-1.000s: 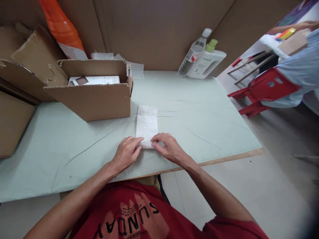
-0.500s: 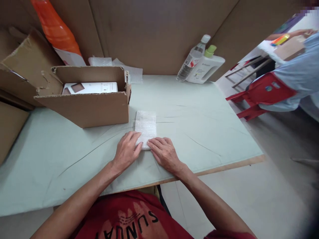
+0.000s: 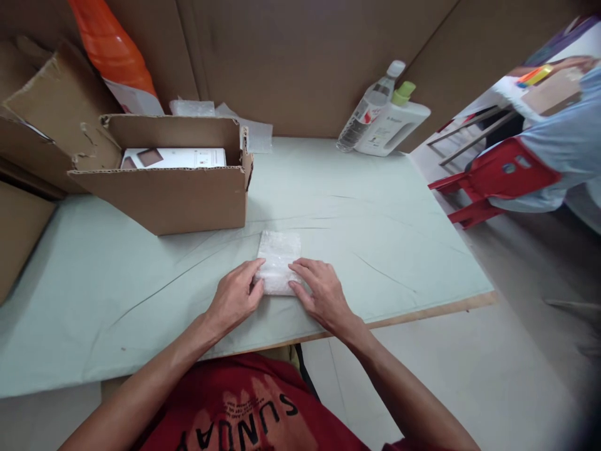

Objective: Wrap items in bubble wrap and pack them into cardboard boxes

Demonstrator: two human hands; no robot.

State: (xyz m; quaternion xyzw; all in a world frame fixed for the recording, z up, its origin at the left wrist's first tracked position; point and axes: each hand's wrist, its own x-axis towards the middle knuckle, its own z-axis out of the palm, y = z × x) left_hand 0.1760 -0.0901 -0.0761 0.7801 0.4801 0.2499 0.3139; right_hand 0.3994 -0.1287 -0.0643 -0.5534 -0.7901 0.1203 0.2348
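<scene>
A piece of bubble wrap, partly folded over near its front end, lies on the table close to its front edge. My left hand grips its left side, thumb at the near corner and fingers on the fold. On the opposite side, my right hand pinches the wrap the same way, thumb below and fingers above. Whether anything lies inside the fold cannot be made out.
An open cardboard box holding a white printed box stands at left. Behind it are an orange bottle and more bubble wrap. A clear bottle and white jug stand at back right. Beyond, a person sits on a red chair.
The bubble wrap's front end has been folded further over, and its far end sits nearer to me. Both hands have shifted slightly apart, now gripping its sides.
</scene>
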